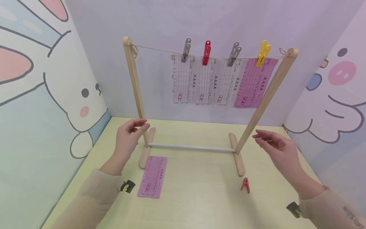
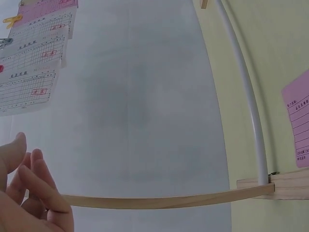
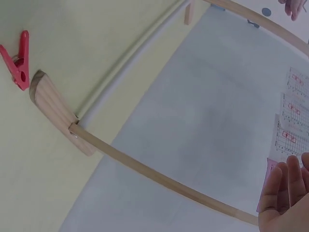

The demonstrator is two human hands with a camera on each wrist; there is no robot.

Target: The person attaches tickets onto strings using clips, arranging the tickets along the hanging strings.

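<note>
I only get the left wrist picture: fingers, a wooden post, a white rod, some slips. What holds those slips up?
Observer: Four pegs on a string: a grey peg, a red peg, another grey one and a yellow peg.
Operator: Any peg lying loose?
Observer: Yes, a spare red peg lies on the table by the rack's right foot.
Operator: Where is the other hand?
Observer: The right hand hovers open beside the right post, holding nothing.
</note>
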